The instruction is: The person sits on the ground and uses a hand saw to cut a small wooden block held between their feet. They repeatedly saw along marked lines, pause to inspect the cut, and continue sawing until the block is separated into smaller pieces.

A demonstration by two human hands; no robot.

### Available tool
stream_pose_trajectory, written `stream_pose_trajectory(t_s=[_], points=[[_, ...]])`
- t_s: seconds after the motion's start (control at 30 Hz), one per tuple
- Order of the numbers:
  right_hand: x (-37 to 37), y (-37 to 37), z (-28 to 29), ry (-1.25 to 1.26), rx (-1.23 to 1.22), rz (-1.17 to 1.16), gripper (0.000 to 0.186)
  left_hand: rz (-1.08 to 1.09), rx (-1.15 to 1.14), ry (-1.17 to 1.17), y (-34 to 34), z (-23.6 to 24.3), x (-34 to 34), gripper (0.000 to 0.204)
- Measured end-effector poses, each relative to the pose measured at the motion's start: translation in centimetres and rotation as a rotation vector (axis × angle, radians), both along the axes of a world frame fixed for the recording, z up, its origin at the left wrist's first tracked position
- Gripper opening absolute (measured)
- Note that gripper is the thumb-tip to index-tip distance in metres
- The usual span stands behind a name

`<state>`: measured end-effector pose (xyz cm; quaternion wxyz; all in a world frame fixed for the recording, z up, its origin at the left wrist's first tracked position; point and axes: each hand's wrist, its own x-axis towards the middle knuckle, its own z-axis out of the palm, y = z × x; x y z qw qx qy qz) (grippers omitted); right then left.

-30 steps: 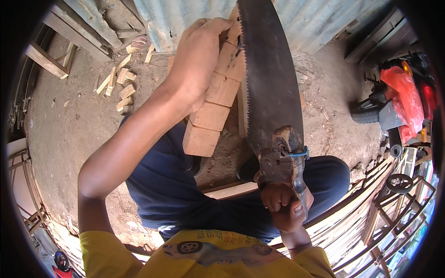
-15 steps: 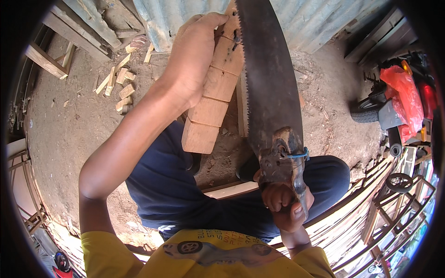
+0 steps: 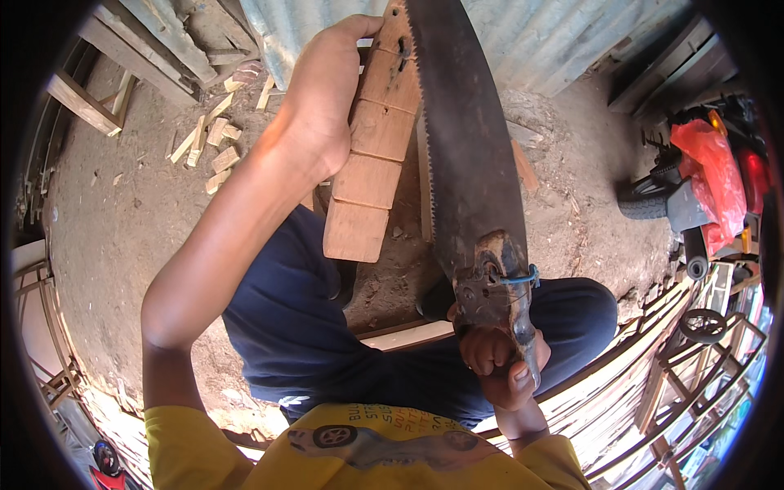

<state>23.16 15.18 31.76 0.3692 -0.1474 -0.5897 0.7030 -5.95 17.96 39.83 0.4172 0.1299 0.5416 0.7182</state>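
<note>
A wooden bar (image 3: 362,188) with several crosswise cut lines and dark holes near its top slants in front of me. My left hand (image 3: 318,98) grips its upper left side, thumb near the top end. Along the bar's upper right edge lies the toothed, dark blade (image 3: 469,139) of a hand saw. My right hand (image 3: 498,359) is closed on the saw's worn handle (image 3: 498,286), which has a blue cord tied round it. Part of another piece of wood (image 3: 425,196) shows behind the blade.
Wood offcuts (image 3: 219,135) lie on the dirt ground at the left, near leaning planks (image 3: 139,53). A corrugated metal sheet (image 3: 547,45) stands at the back. A vehicle with a red plastic bag (image 3: 706,175) is at the right, above a metal frame (image 3: 678,367). My bent legs (image 3: 286,310) are below.
My left hand and the wooden bar have shifted left and slightly upward. The saw blade has also tilted a little left at its top, with the handle still in my right hand.
</note>
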Motion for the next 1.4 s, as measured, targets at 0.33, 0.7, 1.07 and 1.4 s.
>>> stream_pose_trajectory(t_s=[0.33,0.7,1.07,1.4], points=[[-0.5,-0.1,0.9,-0.048,-0.046,-0.011,0.051,0.048,0.091,0.043,0.0,-0.5,-0.2,0.038],[-0.8,-0.4,0.8,0.049,-0.177,-0.049,0.05,0.102,0.13,-0.002,0.4,-1.2,-1.2,0.026],[0.3,0.8,1.4,-0.079,-0.144,-0.015,0.056,0.069,-0.008,0.009,-0.2,0.0,-0.7,0.029],[1.4,1.0,0.8,-0.194,0.073,-0.262,0.063,-0.054,-0.023,0.046,0.1,-0.7,-0.7,0.028]])
